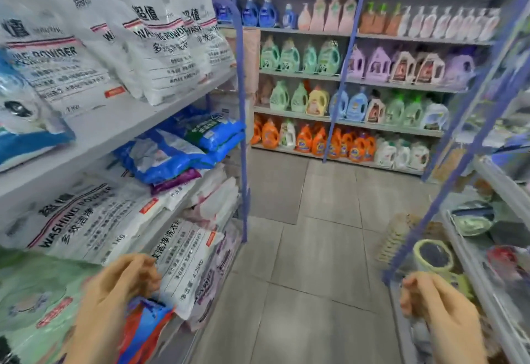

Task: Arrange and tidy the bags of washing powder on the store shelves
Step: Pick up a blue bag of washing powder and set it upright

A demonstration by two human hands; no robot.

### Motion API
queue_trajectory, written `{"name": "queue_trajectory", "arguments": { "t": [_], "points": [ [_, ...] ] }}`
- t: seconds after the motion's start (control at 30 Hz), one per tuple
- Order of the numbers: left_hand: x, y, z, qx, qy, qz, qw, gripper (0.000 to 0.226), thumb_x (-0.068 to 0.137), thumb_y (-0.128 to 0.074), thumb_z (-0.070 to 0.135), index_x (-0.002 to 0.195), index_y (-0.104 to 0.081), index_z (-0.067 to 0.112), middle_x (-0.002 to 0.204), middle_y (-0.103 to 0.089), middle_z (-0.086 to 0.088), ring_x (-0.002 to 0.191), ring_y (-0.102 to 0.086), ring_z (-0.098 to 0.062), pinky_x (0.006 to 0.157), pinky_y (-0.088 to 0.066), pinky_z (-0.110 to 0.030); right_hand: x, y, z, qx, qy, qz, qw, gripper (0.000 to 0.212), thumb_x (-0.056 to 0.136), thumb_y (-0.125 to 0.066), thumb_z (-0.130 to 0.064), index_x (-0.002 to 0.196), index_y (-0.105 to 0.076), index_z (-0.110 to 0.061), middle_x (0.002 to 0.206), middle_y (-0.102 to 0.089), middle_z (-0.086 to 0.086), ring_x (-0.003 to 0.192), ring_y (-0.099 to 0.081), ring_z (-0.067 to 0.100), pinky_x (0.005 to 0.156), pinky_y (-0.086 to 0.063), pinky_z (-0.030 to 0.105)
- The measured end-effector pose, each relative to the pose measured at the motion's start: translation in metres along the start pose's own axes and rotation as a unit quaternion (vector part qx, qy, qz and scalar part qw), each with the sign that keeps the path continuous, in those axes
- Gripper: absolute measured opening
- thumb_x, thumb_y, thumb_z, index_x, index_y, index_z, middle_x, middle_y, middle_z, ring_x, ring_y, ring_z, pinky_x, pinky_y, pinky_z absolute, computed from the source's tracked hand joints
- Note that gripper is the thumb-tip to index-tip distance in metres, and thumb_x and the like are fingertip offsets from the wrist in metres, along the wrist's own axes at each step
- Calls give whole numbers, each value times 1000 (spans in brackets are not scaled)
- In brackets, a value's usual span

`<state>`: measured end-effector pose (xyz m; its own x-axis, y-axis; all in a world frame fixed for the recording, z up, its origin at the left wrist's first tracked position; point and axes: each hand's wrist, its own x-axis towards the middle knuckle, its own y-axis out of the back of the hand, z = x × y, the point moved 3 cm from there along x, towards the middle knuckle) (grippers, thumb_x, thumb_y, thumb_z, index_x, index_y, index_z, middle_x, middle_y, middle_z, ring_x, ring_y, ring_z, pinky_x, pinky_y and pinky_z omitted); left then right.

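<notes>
Low down, the left hand curls its grip round a crinkly red-and-blue plastic bag beside pillowy white sacks; the right hand curls too, its grip's contents unclear.

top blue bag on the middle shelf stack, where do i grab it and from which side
Probably by the end of the top blue bag that juts toward the aisle, coming from the aisle side. It lies flat on the stack, so fingers can slip under that free end, thumb on top.
</notes>
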<state>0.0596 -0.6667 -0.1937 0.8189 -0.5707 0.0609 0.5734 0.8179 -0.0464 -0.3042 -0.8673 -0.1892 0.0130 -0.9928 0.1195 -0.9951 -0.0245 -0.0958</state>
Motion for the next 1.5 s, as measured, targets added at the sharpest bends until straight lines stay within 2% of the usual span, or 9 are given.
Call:
{"name": "queue_trajectory", "arguments": {
  "t": [0.37,0.63,0.83,1.0,1.13,1.2,1.33,1.4,1.5],
  "points": [
    [133,2,3,38,-11,112,993,21,84,-55,24,79,-70,10,66,-68,-10,56,-62,-17,49,-49,-16,182,-203,40,-28,15,-183,983,31,97,-43,-6,70,-58,-3,51,-59,6,43,-51,8,42,-44,17],
    [174,-9,-10,61,6,262,963,21,85,-53,18,90,-67,2,71,-68,-15,57,-63,-17,50,-51,-18,252,-398,86,-74,74,-414,904,32,95,-51,-10,69,-62,-25,64,-63,-6,54,-52,2,55,-45,17],
    [197,-38,-12,55,3,396,917,19,93,-51,9,88,-67,1,68,-66,-15,56,-59,-18,50,-49,-17,246,-514,103,-154,257,-571,764,7,89,-62,-18,95,-64,-23,90,-65,-7,86,-60,13,70,-45,22],
    [197,-57,-23,37,3,449,893,22,87,-54,19,76,-70,8,63,-67,-10,52,-60,-14,47,-47,-16,208,-573,126,-222,445,-639,587,53,79,-70,-35,122,-57,-6,116,-61,13,105,-56,31,88,-45,36],
    [188,-64,-27,48,9,458,887,23,85,-52,20,77,-71,11,64,-66,-13,52,-60,-15,48,-49,-17,174,-600,143,-264,508,-644,507,85,72,-70,-54,139,-41,-10,142,-42,17,133,-38,32,108,-31,41],
    [184,-63,-29,57,21,470,881,26,92,-50,9,75,-69,6,63,-67,-14,52,-60,-16,49,-51,-18,167,-608,147,-260,496,-647,518,90,73,-65,-58,143,-37,-10,147,-35,20,138,-30,36,112,-25,48],
    [182,-63,-24,75,40,463,882,21,94,-47,3,82,-64,-2,64,-66,-16,55,-61,-20,51,-51,-21,159,-611,144,-298,564,-559,530,86,64,-64,-71,120,-62,-7,126,-59,20,118,-56,34,93,-48,46],
    [183,-65,-22,85,44,445,890,20,93,-47,3,84,-64,-4,67,-66,-20,58,-61,-23,51,-52,-22,158,-613,142,-325,599,-512,523,66,64,-70,-65,101,-70,-11,113,-67,14,108,-62,28,83,-54,40],
    [186,-70,-19,84,48,425,900,19,92,-48,2,85,-64,-7,69,-64,-24,57,-60,-25,52,-52,-24,163,-621,131,-269,570,-494,599,31,60,-84,-38,69,-70,-12,73,-70,5,66,-66,20,51,-51,25]
  ]
}}
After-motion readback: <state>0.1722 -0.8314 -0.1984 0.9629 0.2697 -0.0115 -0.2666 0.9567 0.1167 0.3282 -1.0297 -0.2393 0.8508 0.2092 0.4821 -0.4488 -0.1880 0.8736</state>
